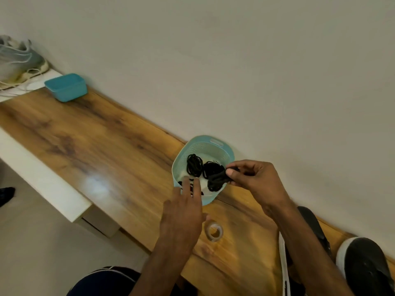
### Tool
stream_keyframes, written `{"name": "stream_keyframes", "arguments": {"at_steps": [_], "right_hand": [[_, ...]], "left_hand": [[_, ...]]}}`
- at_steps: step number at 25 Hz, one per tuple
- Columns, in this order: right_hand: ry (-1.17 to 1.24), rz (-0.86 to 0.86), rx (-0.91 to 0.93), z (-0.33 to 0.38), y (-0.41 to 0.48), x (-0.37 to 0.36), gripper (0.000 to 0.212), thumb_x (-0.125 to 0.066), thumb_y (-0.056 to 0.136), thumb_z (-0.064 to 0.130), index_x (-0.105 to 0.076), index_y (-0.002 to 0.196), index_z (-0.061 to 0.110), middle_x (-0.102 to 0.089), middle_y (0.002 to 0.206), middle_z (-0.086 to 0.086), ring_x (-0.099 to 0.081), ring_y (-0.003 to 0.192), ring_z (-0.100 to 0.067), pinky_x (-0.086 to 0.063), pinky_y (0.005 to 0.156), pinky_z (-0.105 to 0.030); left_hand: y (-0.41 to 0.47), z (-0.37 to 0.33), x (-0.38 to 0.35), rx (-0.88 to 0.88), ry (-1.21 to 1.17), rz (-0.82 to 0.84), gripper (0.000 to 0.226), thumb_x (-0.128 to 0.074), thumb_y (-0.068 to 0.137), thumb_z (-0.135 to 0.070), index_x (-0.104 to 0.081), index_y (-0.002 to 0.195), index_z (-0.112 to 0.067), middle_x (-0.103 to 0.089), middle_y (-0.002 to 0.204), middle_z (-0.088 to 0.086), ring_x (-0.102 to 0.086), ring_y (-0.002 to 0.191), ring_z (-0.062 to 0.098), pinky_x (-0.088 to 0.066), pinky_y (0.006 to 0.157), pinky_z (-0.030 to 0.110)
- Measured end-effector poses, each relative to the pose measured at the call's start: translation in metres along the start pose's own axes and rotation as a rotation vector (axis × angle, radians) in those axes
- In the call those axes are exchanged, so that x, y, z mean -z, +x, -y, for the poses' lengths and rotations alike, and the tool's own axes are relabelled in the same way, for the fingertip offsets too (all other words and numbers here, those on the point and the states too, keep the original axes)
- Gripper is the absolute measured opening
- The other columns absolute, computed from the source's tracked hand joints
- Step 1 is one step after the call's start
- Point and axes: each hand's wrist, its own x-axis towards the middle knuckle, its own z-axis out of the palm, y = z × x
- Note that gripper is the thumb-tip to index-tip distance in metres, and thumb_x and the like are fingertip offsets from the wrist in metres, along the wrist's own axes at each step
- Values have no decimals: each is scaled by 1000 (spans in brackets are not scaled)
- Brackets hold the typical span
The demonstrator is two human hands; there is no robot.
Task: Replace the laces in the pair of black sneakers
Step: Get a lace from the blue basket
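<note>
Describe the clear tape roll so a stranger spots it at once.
Find the long wooden top along the white wall. On it, just nearer than the pale blue basket of black laces, lies the tape roll. It is the only clear ring there, lying flat.

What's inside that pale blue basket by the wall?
Coiled black lace bundles lie in the basket; the right hand pinches one at the rim. The left hand covers the near side, so what lies under its fingers cannot be seen.
</note>
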Motion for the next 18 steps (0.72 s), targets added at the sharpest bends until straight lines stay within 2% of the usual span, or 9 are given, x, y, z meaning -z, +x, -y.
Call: {"name": "stream_keyframes", "arguments": {"at_steps": [2,5,8,10,12,14,16,18], "right_hand": [[-121,-10,28,-4,22,-6,11,-78,83,9,-79,94,13,-75,84,-10,-74,82,-21,-61,79,-34],[-573,83,133,-8,52,-24,13,-79,82,16,-79,95,16,-76,91,0,-70,87,-12,-55,82,-27],[-1030,454,146,-7,78,-48,19,-78,82,12,-77,100,16,-75,100,-1,-68,96,-17,-53,86,-30],[-1254,661,160,-6,88,-62,22,-77,80,6,-76,101,15,-73,102,-3,-67,96,-20,-55,85,-34],[-1345,779,180,-8,92,-76,23,-76,78,2,-77,98,13,-72,100,-4,-67,93,-22,-54,78,-33],[-1389,855,199,-13,93,-87,24,-75,79,3,-78,100,13,-71,101,-5,-66,93,-23,-47,70,-30],[-1393,895,218,-21,93,-95,25,-73,82,5,-76,106,12,-71,102,-7,-66,95,-24,-43,70,-28],[-1368,893,245,-27,92,-96,29,-74,83,8,-74,112,12,-70,104,-7,-66,97,-24,-46,72,-29]], "left_hand": [[0,2,-13,90,-11,105,93,-51,99,-45,14,155,-9,24,160,17,-24,142,30,-48,96,37],[0,-10,-18,143,-98,183,95,-45,101,-43,26,149,-2,42,150,21,-1,152,32,-40,108,37],[0,-18,-16,155,-113,192,95,-40,102,-47,29,146,1,45,147,22,8,151,31,-37,111,36],[-1,-18,-18,158,-109,200,94,-39,102,-47,30,146,1,47,146,20,11,151,30,-38,110,35],[-1,-19,-19,174,-86,216,95,-38,102,-47,31,145,2,47,146,20,12,151,29,-40,108,34],[-1,-22,-19,193,-78,223,96,-39,102,-47,33,143,2,47,146,20,13,151,28,-40,106,34],[-1,-24,-17,210,-80,227,98,-41,102,-47,35,140,3,47,146,20,14,151,28,-41,106,34],[-2,-24,-15,216,-74,236,100,-41,101,-48,35,140,3,47,146,21,13,151,29,-40,107,35]]}}
